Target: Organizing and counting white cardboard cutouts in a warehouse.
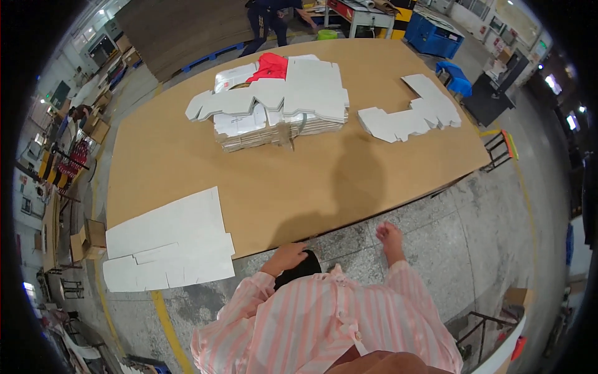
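Note:
My left hand (285,258) is at the near edge of the large brown-topped table (280,193), in front of my dark trouser leg. Its fingers bend loosely and I see nothing held. Over the floor, just off that same edge, my right hand (389,235) hangs with its fingers slightly curled and apart, holding nothing visible. Closest to my left hand lies a flat white die-cut cardboard sheet (180,240) on the table's near left corner, jutting past the edge. Farther back, a stack of white cut cardboard pieces (305,90) rests on a bundle of flat cardboard (255,138).
A red cloth (271,67) lies on the stack. More angular white cardboard pieces (414,118) sit at the table's far right. Beyond the far edge stands a person in dark clothes (266,22). A blue machine (434,34) and a metal stool (500,149) are to the right.

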Motion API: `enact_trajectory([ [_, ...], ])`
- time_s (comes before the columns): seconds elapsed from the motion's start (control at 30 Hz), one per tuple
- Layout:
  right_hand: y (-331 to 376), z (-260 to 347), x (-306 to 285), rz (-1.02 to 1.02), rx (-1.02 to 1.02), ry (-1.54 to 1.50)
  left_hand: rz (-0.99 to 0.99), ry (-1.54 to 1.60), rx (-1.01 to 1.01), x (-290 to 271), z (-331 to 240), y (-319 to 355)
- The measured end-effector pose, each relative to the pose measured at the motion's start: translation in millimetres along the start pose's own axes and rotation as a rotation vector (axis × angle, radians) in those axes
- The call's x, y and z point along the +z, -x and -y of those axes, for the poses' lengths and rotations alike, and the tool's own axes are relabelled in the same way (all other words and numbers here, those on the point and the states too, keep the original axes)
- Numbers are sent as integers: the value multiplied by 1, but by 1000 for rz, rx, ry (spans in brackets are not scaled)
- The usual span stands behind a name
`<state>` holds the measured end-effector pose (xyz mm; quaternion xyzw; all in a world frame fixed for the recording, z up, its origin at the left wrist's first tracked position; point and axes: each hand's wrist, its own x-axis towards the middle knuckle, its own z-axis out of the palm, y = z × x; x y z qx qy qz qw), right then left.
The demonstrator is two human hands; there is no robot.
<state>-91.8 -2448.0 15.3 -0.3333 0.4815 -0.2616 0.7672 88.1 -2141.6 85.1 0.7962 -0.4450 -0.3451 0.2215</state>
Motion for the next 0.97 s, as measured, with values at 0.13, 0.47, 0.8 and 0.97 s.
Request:
enact_trajectory([
  [0.13,-68,31,53,361,29,23,-217,-45,-57,-20,24,-21],
  [0.47,-189,83,236,289,-29,150,-1506,802,-152,-276,225,-100],
  [0.8,-225,92,327,258,61,-93,-1330,1512,-205,-439,407,-162],
  [0.97,-237,128,319,370,-24,-106,-953,1198,191,-465,382,-218],
])
